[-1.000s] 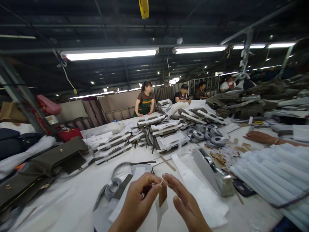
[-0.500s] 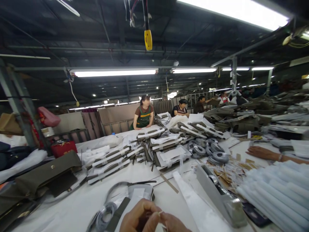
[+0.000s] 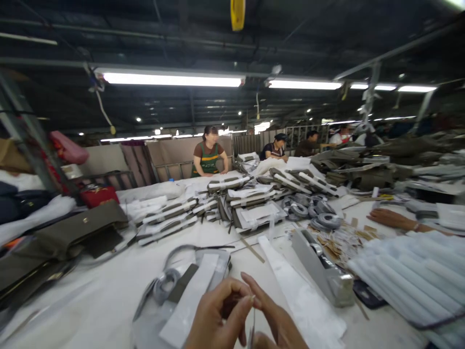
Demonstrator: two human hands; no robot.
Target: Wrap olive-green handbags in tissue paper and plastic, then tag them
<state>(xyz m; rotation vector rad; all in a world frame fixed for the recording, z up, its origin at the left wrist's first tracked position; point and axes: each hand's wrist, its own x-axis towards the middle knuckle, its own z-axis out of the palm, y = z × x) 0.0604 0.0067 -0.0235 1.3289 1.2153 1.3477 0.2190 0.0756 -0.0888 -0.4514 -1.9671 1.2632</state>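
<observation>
At the bottom centre, my left hand (image 3: 223, 315) pinches the top of a thin pale strip (image 3: 254, 312), thumb against curled fingers. My right hand (image 3: 278, 320) meets it fingertip to fingertip, its fingers closed around the lower part of the same strip, where a thin greyish piece shows. Just left of my hands lie a flat grey bag piece (image 3: 221, 265) with a white sheet (image 3: 192, 300) on it, a dark strap piece (image 3: 184, 282) and a coiled grey strap (image 3: 166, 286).
A grey metal tape dispenser (image 3: 319, 271) and pale foam tubes (image 3: 410, 276) stand right, near another person's hand (image 3: 392, 219). Wrapped bag parts (image 3: 254, 194) are piled ahead, an olive bag (image 3: 80, 228) lies left. A person in a green apron (image 3: 209, 157) leans across the table.
The view has tilted down, showing more of both hands. My right hand has risen into view with its index finger raised, still against my left.
</observation>
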